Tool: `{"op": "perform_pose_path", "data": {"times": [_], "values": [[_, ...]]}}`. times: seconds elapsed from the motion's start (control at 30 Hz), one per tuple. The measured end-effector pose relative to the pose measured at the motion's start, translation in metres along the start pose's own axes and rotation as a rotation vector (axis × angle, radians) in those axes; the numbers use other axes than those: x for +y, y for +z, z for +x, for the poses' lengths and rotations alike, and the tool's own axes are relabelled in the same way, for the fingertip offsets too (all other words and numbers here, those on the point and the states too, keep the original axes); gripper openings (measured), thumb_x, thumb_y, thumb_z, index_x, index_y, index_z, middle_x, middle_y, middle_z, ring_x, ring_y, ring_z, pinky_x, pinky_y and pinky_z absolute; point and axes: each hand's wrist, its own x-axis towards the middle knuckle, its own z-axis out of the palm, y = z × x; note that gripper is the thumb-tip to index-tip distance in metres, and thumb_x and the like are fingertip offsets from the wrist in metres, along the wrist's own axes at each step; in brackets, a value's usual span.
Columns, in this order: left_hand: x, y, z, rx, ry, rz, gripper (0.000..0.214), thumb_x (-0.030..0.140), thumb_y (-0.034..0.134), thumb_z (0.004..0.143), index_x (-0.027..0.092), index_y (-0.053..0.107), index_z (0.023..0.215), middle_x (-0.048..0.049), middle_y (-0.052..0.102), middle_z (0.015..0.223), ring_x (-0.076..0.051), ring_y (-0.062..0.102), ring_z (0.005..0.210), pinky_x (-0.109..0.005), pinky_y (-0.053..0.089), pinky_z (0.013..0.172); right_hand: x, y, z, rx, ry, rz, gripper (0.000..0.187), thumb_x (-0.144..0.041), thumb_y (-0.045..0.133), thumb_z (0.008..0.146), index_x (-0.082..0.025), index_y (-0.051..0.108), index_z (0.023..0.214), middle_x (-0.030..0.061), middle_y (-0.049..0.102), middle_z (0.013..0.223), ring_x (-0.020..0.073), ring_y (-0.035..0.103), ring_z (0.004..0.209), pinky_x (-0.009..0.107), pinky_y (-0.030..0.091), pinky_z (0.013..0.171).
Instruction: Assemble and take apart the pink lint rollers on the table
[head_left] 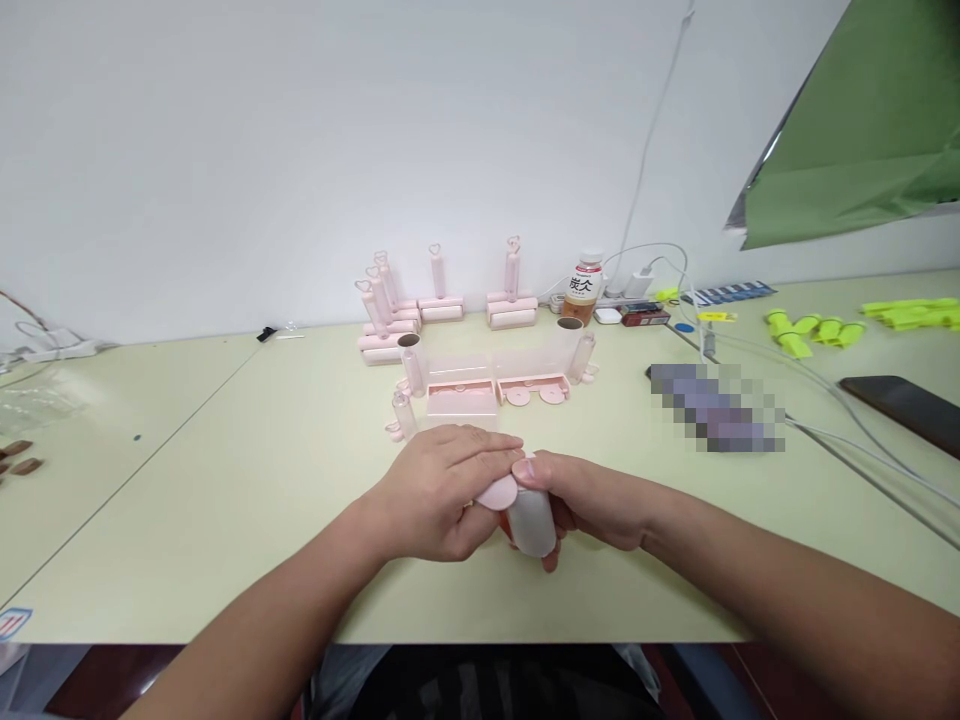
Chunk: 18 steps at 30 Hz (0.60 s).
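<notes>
You have a whitish roll (532,525) in your right hand (589,492), its rounded end slanting down toward you. A flat pink disc (498,494) overlaps its upper left, partly hidden under your left hand (446,485).

White wall (300,130) behind a pale yellow-green tabletop (187,520), green sheet (862,130) at upper right, reddish floor (97,685) below

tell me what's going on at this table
A person is working with both hands over the near side of the table. The right hand grips a white roll, while the left hand holds a pink disc right by its end. Beyond the hands lie open pink cases, with two loose discs by the right one.
</notes>
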Motion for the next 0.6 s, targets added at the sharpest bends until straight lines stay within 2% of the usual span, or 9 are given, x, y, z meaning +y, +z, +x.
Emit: {"op": "perform_pose_path", "data": {"times": [0.17,0.37,0.6], "values": [[0.005,-0.001,0.000,0.034,0.022,0.024,0.034,0.015,0.048,0.079,0.016,0.061,0.110,-0.0128,0.074,0.106,-0.023,0.072,0.098,-0.036,0.060,0.082,-0.002,0.004,-0.001,-0.074,0.008,0.064,0.053,-0.065,0.062,0.073,-0.013,0.064,0.080,0.0066,0.062,0.073,0.0161,0.059,0.063,0.025,0.054,0.046],[0.009,0.004,0.000,0.152,0.043,0.043,0.031,0.015,0.047,0.074,0.015,0.061,0.102,-0.0101,0.075,0.090,-0.020,0.073,0.083,-0.031,0.060,0.068,0.001,0.007,0.001,-0.115,0.030,0.151,0.050,-0.060,0.070,0.070,-0.013,0.065,0.087,0.0051,0.061,0.079,0.0168,0.061,0.068,0.030,0.058,0.054],[0.012,0.000,0.002,0.031,-0.090,-0.108,0.028,0.012,0.046,0.068,0.014,0.062,0.090,-0.0086,0.070,0.080,-0.019,0.066,0.069,-0.030,0.053,0.056,0.004,0.007,0.004,-0.178,0.037,0.219,0.050,-0.059,0.073,0.069,-0.013,0.065,0.088,0.0041,0.061,0.078,0.0159,0.061,0.069,0.030,0.059,0.057]]}}
